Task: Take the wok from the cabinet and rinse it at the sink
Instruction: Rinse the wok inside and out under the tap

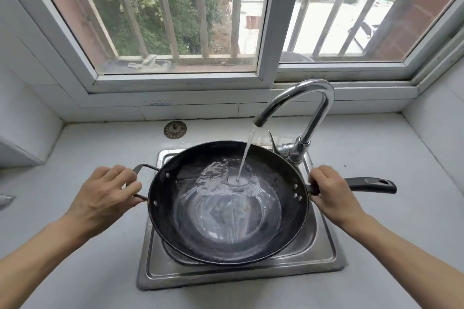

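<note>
Wok (227, 204) sits over sink (324, 256), between both sets of fingers, to catch tap (298, 105) stream: left hand (100, 195) fingers curled round loop handle (140, 170), right hand (331, 193) gripping long handle (371, 184); bare surface (75, 271) outboard of each hand leaves tilting room.

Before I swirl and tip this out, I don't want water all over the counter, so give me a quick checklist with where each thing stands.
1. Left hand grips the loop handle: ok.
2. Right hand holds the long handle close to the wok: ok.
3. Wok sits over the sink, though its rim overhangs the left edge: ok.
4. Stream from the faucet lands inside the wok: ok.
5. Enough water pooled to swirl: ok.
6. Sink drain open below: cannot tell, the wok hides it.
</note>
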`<state>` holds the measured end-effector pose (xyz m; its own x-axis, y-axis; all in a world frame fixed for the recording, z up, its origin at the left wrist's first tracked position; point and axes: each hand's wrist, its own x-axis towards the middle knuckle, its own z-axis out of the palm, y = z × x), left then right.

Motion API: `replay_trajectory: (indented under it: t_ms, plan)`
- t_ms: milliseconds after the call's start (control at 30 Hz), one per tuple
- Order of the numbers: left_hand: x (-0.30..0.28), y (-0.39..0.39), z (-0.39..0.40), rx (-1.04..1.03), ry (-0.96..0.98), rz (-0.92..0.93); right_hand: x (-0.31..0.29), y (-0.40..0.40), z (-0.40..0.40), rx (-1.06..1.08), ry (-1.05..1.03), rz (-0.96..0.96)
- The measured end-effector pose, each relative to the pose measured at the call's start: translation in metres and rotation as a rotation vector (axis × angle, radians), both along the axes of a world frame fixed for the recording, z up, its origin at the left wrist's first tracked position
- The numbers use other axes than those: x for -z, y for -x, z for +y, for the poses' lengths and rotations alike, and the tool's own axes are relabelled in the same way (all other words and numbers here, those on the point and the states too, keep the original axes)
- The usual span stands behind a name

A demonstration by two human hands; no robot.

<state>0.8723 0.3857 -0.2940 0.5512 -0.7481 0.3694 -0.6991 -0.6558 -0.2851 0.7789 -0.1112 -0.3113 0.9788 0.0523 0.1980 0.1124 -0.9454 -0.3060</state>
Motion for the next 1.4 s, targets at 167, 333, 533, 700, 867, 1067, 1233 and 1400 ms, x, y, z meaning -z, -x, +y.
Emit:
replay_trajectory:
  t_ms: [167, 333, 533, 700, 867, 1067, 1233, 1400]
  plan:
    - [0.017, 0.0, -0.004, 0.031, -0.014, 0.041, 0.014, 0.001, -0.003, -0.015, -0.025, 0.037]
    - [0.036, 0.01, -0.003, 0.051, -0.013, 0.098, 0.026, 0.011, -0.006, -0.055, -0.035, 0.085]
    - [0.056, 0.018, -0.002, 0.014, -0.028, 0.122, 0.041, 0.021, -0.003, -0.058, -0.038, 0.114]
    - [0.056, 0.02, -0.002, -0.013, 0.028, 0.162, 0.043, 0.02, -0.003, -0.041, -0.062, 0.138]
    - [0.039, 0.02, -0.008, -0.057, 0.047, 0.292, 0.042, 0.022, -0.011, -0.051, -0.079, 0.213]
    - [0.008, 0.015, -0.024, -0.124, -0.052, 0.497, 0.046, 0.03, -0.013, -0.006, -0.074, 0.299]
    - [-0.004, 0.013, -0.033, -0.167, -0.116, 0.533, 0.047, 0.032, -0.01, 0.048, -0.109, 0.338]
    - [-0.007, 0.014, -0.034, -0.21, -0.159, 0.557, 0.041, 0.026, -0.01, 0.058, -0.102, 0.395]
